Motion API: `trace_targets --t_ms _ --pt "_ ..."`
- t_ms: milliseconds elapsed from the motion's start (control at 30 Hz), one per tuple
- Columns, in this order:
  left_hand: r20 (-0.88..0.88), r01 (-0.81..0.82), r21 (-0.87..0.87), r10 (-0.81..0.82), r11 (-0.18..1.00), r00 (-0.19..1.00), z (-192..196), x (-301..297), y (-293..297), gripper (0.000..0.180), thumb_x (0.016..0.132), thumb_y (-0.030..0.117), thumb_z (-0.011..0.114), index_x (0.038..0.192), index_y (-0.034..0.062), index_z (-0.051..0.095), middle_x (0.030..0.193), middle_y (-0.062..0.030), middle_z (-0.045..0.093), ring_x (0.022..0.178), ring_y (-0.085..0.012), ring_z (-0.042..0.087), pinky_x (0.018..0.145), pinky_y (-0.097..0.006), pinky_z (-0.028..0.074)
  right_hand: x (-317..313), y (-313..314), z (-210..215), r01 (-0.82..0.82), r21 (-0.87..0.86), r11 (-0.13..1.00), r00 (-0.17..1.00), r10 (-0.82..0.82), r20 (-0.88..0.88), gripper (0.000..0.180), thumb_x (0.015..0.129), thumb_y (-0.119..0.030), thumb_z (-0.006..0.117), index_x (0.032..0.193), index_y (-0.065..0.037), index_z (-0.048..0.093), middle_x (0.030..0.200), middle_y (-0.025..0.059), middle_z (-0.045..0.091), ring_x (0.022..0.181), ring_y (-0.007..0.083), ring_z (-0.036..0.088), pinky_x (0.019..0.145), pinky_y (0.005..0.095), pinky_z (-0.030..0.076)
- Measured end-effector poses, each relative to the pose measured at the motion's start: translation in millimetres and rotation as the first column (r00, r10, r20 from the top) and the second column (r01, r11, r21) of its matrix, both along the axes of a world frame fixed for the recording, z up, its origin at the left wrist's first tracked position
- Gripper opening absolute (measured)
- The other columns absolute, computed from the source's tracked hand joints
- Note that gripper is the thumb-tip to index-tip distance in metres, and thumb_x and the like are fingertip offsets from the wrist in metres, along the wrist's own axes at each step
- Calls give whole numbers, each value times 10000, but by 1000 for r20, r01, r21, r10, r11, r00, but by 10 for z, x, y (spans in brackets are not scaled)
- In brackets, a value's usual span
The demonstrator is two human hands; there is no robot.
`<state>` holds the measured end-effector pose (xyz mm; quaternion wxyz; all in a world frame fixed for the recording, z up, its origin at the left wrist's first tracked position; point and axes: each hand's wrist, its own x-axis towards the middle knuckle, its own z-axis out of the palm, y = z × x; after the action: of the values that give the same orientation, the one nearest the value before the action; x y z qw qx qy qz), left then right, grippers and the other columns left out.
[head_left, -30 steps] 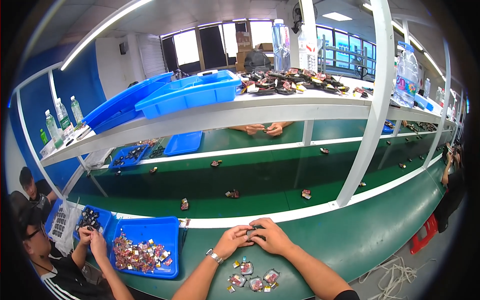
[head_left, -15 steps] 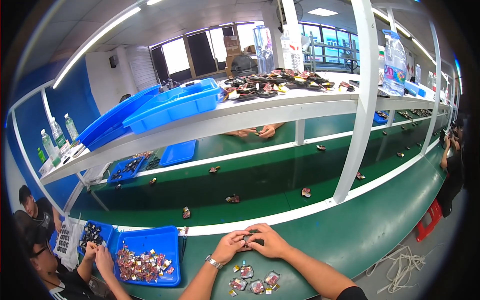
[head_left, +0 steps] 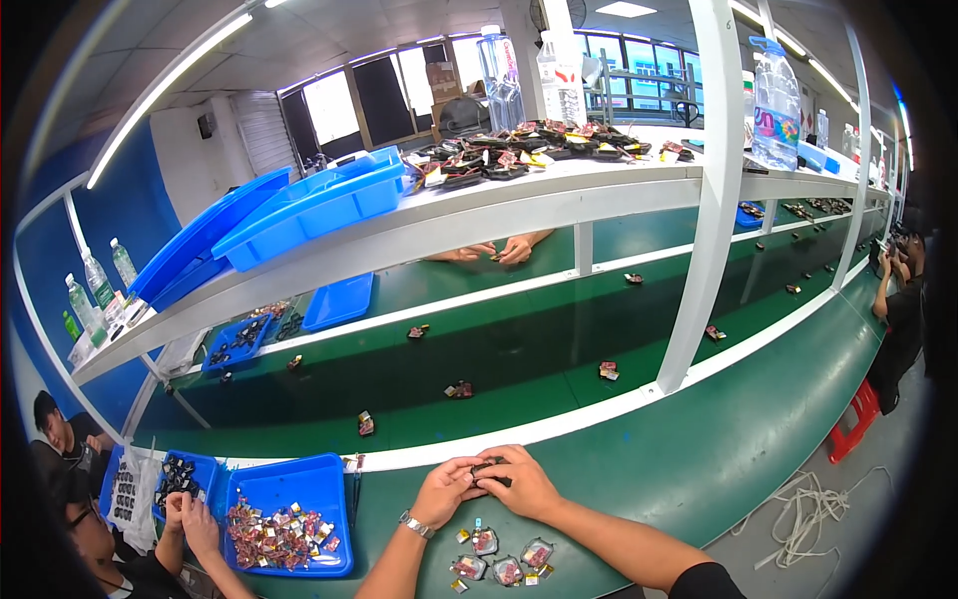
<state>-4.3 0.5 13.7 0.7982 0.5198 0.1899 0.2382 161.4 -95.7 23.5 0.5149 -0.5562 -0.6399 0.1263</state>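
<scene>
My left hand (head_left: 445,491) and my right hand (head_left: 522,482) meet over the green bench near the white strip along the belt. Together they pinch a small dark part (head_left: 489,469) between their fingertips. A watch sits on my left wrist. Just below my hands, several small dark and red parts (head_left: 499,564) lie in a loose group on the bench.
A blue tray (head_left: 287,514) of small red and yellow pieces stands to my left, where a co-worker's hands (head_left: 192,519) are busy. Loose parts ride the green conveyor (head_left: 499,349). White uprights (head_left: 699,200) carry a shelf with blue bins, bottles and parts. Someone's hands (head_left: 494,250) work across the belt.
My view has tilted a little and come closer. My hands stay together on the small dark part in the same spot.
</scene>
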Motion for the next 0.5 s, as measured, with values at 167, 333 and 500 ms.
trace_targets --t_ms 167,333,500 --pt "21 -16 -51 17 999 1000 34 15 -22 289 975 87 526 1242 -22 506 1151 -137 621 1060 -211 626 938 -387 538 10 10 -38 7 -13 1000 1000 -7 -17 164 777 -124 735 939 -101 743 1144 72 630 1094 266 556 937 373 471" --pt "9 -62 0 62 998 998 -64 -4 2 251 977 49 497 1217 -26 503 1197 -146 602 1079 -206 617 935 -357 538 -58 40 -41 -2 15 1000 999 2 -41 171 784 -118 722 953 -106 744 1203 67 623 1149 274 533 975 379 450" --pt "19 -86 29 86 996 996 -50 25 -34 228 981 21 469 1202 -21 501 1261 -158 577 1114 -201 603 929 -323 540 -40 28 -4 -23 12 1000 1000 23 5 193 791 -104 706 981 -113 738 1279 73 582 1216 287 489 1026 398 409"
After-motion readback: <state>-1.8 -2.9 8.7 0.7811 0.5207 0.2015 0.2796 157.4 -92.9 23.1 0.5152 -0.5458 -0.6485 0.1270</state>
